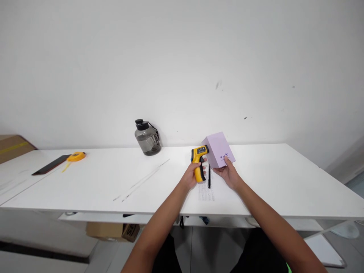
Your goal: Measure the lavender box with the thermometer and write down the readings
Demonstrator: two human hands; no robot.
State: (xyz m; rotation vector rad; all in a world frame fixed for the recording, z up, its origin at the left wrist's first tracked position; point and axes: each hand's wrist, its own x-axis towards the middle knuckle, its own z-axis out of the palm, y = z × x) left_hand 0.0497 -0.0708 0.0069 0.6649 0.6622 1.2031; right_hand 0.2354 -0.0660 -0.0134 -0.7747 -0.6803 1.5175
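- Head view, tabletop: smooth, white, flat, with dark scuff streaks.
- Pistol-shaped device: yellow and black, apparently moulded plastic, buttons on its upper face; upright above the table, front of the person. Left hand has its fingers wrapped around the grip.
- Box: lavender, matte, straight-edged, small dark markings on one face; tilted, beside the device. Right hand holds its near end, thumb on the marked face, fingers beneath. Contents cannot be told.
- Pen: slim, black, lying on a printed paper sheet.
- Jug: translucent grey, rounded, black cap and strap; what looks like liquid inside.
- Tape measure: yellow case, blade partly out.
- Carton: brown cardboard, below the tabletop; interior hidden.
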